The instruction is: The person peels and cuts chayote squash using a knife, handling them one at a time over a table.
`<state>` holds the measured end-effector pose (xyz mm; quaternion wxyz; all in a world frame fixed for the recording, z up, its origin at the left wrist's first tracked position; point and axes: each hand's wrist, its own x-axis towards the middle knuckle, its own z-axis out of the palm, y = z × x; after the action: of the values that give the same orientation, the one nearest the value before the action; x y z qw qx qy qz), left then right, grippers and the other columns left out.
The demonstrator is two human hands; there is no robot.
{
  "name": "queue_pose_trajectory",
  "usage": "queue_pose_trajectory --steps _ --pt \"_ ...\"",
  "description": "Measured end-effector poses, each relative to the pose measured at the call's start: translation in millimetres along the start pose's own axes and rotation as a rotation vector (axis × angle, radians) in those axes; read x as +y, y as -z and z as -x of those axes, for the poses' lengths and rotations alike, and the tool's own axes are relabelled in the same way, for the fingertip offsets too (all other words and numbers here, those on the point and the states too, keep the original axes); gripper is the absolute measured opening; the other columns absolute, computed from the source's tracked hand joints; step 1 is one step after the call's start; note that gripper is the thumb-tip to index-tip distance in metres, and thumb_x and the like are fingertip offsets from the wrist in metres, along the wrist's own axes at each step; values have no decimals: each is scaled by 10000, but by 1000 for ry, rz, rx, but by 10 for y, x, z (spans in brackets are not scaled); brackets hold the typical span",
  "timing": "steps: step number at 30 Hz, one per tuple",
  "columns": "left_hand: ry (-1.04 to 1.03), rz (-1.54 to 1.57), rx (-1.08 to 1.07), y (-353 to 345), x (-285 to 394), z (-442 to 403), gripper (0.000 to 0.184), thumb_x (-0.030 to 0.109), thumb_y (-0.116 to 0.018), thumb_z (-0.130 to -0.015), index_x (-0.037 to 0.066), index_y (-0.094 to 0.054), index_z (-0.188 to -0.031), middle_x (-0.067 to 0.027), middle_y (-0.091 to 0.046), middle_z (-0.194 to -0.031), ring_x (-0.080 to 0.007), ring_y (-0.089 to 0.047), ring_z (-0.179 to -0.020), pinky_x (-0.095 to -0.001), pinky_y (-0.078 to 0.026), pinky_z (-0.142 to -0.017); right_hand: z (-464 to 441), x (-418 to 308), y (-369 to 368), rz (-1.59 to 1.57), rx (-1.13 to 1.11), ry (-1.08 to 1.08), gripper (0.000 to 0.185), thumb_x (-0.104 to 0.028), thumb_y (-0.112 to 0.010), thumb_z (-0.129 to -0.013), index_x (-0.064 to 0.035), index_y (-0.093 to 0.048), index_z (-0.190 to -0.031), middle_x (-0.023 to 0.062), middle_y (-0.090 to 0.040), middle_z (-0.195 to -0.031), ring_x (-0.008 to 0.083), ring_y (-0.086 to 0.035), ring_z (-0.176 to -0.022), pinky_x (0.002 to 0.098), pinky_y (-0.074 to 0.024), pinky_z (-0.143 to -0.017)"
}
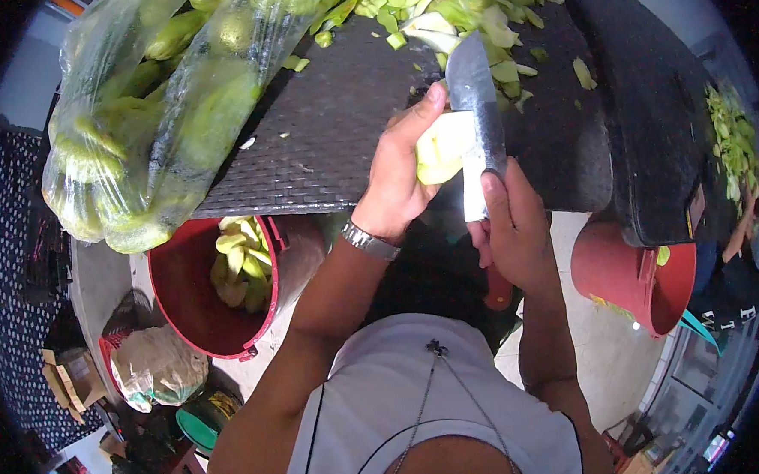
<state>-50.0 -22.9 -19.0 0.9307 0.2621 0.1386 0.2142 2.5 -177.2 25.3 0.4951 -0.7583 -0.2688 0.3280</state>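
Observation:
My left hand (399, 163) is wrapped round a pale, peeled green mango (440, 152) above the table's near edge, thumb pointing up along it. My right hand (518, 230) grips a broad kitchen knife (473, 82), its blade upright and against the mango's right side. A reddish-brown handle end shows below that hand. Beyond the blade lies a heap of green and whitish peelings (497, 25) on the dark woven tabletop (331, 128). The blade and my fingers hide part of the mango.
A clear plastic bag of whole green mangoes (159, 128) overhangs the table's left edge. Below it stands a red bucket (172, 291) holding peeled pieces. Another red bucket (604, 268) stands at right. A stuffed sack (159, 364) sits at left. Someone's arm (742, 226) shows at far right.

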Motion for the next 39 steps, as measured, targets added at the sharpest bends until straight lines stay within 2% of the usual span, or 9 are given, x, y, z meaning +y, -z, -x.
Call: queue_pose_trajectory --steps 3,6,8,12,16,26,33,36,39 --pt "152 -144 -41 57 104 -26 452 387 -614 -1022 -54 -649 -1115 -159 -725 -971 -223 -727 -840 -347 -589 -747 -9 112 26 76 -23 76 232 -245 -407 -1105 -61 -548 -1091 8 -535 -601 75 -497 -438 258 -415 -409" --pt "110 -8 -21 -52 61 -29 447 369 -597 -1031 -67 -640 -1117 -190 -722 -979 -258 -729 -849 -375 -591 -751 -59 18 53 51 -53 -67 234 -258 -455 -1085 -31 -497 -1050 92 -589 -613 201 -599 -472 362 -467 -454" --pt "-92 55 50 -93 -165 -9 546 432 -507 -1049 -71 -597 -1240 -219 -712 -1068 -318 -725 -971 -420 -593 -871 -109 63 51 58 -69 -37 244 -262 -445 -1088 -28 -498 -1044 95 -586 -611 202 -592 -464 365 -462 -449" --pt "195 -81 -64 5 19 -50 529 425 -516 -1046 -53 -587 -1261 -218 -707 -1078 -326 -714 -973 -416 -586 -866 -53 96 67 75 -102 48 270 -274 -423 -1096 -23 -499 -1029 91 -577 -606 182 -578 -456 358 -448 -435" --pt "-66 108 -5 -100 -192 -20 500 402 -570 -1037 -82 -609 -1155 -199 -713 -1008 -296 -732 -923 -398 -598 -827 -96 60 48 -35 -107 -24 273 -280 -413 -1102 -34 -506 -1028 67 -559 -601 149 -550 -448 329 -436 -423" --pt "-132 88 107 -175 -339 -13 485 408 -547 -1046 -70 -607 -1097 -193 -705 -955 -298 -725 -866 -394 -597 -798 -91 176 4 -145 -89 -26 251 -274 -413 -1106 -53 -526 -1073 28 -522 -617 114 -503 -442 300 -418 -411" --pt "-16 30 1 -34 -23 -20 589 480 -517 -1028 -62 -603 -1242 -217 -711 -1084 -331 -723 -941 -443 -592 -887 -80 -29 247 -214 -139 -198 227 -272 -522 -1076 -54 -586 -1078 17 -534 -646 97 -520 -499 274 -397 -439" --pt "-23 160 40 72 126 16 614 511 -454 -1041 -40 -606 -1266 -217 -707 -1107 -336 -720 -960 -471 -590 -909 -61 -10 328 79 155 79 217 -271 -557 -1059 -70 -612 -1120 27 -549 -657 108 -528 -537 292 -409 -502" --pt "28 429 -106 171 90 31 696 558 -392 -1036 -62 -593 -1281 -233 -688 -1157 -337 -680 -1081 -517 -539 -998 -13 -163 302 190 106 232 339 -359 -619 -1022 -71 -604 -1200 63 -594 -673 157 -561 -588 352 -453 -586"
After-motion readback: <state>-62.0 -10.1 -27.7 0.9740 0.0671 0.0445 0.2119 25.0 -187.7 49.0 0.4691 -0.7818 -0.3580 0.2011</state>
